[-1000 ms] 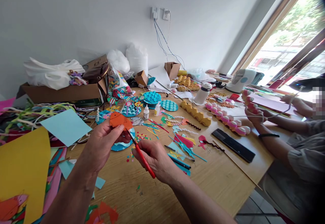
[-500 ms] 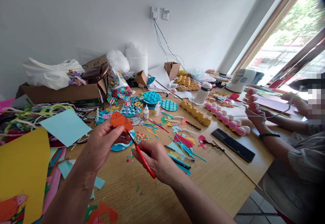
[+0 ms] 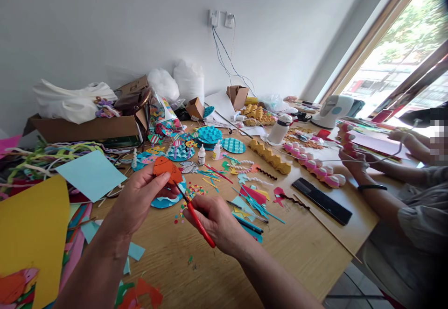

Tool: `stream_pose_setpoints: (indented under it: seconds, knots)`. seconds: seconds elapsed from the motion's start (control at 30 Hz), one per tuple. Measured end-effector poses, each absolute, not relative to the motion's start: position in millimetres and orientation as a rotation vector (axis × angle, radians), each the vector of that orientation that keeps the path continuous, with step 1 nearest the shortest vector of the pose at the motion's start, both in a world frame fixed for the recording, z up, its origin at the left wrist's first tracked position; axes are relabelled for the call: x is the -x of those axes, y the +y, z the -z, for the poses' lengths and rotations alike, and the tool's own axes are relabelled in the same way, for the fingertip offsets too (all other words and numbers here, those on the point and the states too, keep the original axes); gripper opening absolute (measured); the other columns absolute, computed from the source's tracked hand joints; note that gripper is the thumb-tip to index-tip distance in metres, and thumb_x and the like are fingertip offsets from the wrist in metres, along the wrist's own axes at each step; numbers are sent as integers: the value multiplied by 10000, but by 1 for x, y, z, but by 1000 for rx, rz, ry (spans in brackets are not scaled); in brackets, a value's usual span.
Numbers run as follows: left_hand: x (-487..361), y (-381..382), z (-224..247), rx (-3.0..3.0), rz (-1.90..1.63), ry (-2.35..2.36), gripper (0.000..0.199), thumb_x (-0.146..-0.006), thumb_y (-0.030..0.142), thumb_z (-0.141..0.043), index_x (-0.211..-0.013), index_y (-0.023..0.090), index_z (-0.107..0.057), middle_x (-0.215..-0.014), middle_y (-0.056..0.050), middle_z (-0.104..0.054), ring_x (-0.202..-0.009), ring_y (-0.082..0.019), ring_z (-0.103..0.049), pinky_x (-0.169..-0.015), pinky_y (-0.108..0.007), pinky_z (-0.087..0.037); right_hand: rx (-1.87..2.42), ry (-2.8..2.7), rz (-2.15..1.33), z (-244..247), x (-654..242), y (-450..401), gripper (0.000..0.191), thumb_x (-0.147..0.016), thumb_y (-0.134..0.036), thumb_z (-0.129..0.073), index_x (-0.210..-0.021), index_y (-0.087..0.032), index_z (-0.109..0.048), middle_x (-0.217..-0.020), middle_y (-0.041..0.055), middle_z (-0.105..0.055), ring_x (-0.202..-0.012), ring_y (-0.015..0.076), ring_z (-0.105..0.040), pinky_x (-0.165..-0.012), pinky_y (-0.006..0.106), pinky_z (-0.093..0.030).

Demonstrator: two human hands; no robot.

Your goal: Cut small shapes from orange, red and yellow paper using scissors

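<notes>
Fingers of our left hand (image 3: 140, 192) are pinched on the orange paper fish (image 3: 161, 165), thumb pressed across its near face, and there it is, held up above the table (image 3: 196, 276) with dark lines drawn on it. Our right hand (image 3: 214, 218) is curled round the red-handled scissors (image 3: 200, 223), fingers clamped on the grips, and look, the dark blades run right up to the fish's lower right edge; how far apart they stand, we can't tell. Behind and below the fish we've got a blue disc (image 3: 164, 202), partly hidden by our left hand, with coloured paper dots (image 3: 196, 189) scattered to its right. Two small bottles (image 3: 201, 156) stand side by side farther back, and thin paper strips (image 3: 210, 174) lie between them and our right hand. Out left, a pale blue sheet (image 3: 91, 174) and a big yellow sheet (image 3: 38, 234); orange scraps (image 3: 150, 292) sit nearest us. Over right, a black device (image 3: 322, 200) lies flat, and beyond it a co-worker's hand (image 3: 353, 163) grips a bumpy pink strip (image 3: 346, 138).
</notes>
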State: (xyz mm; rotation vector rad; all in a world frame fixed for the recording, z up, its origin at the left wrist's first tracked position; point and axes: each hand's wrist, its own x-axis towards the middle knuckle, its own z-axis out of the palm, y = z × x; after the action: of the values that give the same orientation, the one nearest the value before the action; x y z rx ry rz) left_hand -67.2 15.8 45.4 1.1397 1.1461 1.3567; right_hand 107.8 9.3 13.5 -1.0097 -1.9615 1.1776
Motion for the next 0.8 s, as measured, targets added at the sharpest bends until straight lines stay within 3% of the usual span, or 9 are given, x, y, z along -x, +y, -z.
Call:
stream_pose_setpoints:
  seconds: [0.37, 0.8]
  knots:
    - [74, 15, -39, -1286, -1257, 1125, 168, -794, 336, -628, -751, 176, -655, -638, 19, -654, -596, -123, -615, -566, -215, -516, 998, -1940, -1234, -12, -109, 8, 337, -859, -360, -571, -617, -177, -423, -518, -67, -341, -506, 68, -298, -458, 191, -228]
    - [73, 15, -38, -1287, -1224, 1158, 180, -785, 354, -632, -744, 180, -654, -631, 14, -657, -607, -135, -619, -573, -224, -514, 996, -1964, -1198, -12, -111, 8, 363, -864, -359, -557, -600, -176, -387, -538, -68, -297, -519, 66, -265, -457, 195, -214]
